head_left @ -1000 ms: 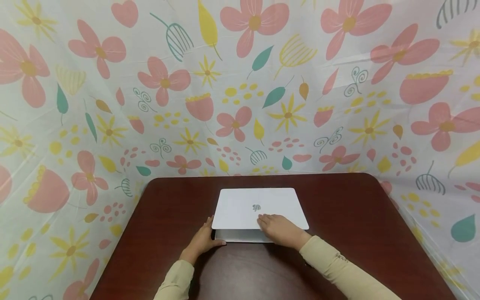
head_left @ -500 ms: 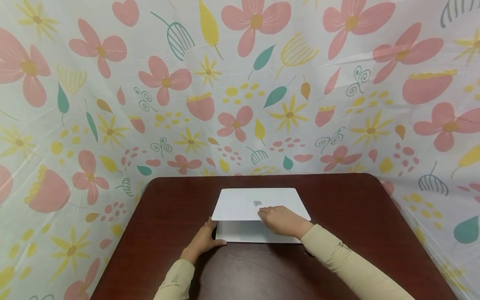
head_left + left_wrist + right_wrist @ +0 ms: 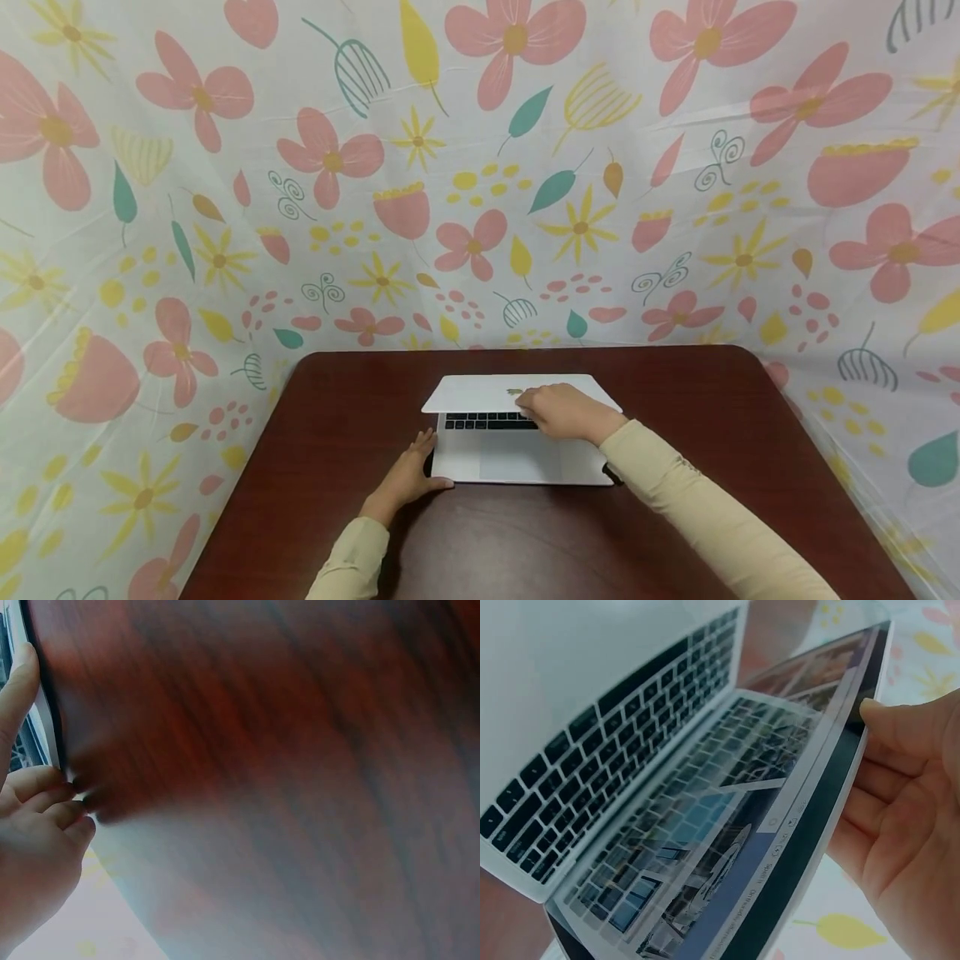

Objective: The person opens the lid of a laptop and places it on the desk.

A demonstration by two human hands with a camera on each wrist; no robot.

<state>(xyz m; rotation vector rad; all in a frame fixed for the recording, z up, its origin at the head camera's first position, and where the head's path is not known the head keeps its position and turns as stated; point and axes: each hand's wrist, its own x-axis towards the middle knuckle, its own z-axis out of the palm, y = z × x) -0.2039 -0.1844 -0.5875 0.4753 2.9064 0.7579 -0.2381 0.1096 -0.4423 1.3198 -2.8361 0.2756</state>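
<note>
A silver laptop [image 3: 459, 460] lies on the table with its lid [image 3: 472, 393] part-way raised; keys and the trackpad show beneath. My right hand [image 3: 566, 412] grips the lid's front edge, thumb on the screen side and fingers behind, as the right wrist view tells. There the screen [image 3: 735, 862] is lit and mirrors the keyboard [image 3: 630, 742]. At the base's front left corner, my left hand [image 3: 405, 479] holds the laptop, thumb at the front edge and fingers along the left side. Only a strip of the laptop's edge [image 3: 46, 724] appears in the left wrist view.
The dark reddish-brown table [image 3: 352, 400] has rounded far corners and extends on both sides of the laptop. Behind and beside it hangs a white curtain [image 3: 465, 308] printed with flowers and leaves.
The right hand has raised the lid's front edge up and away, uncovering the trackpad and part of the keyboard. My left hand stays at the corner.
</note>
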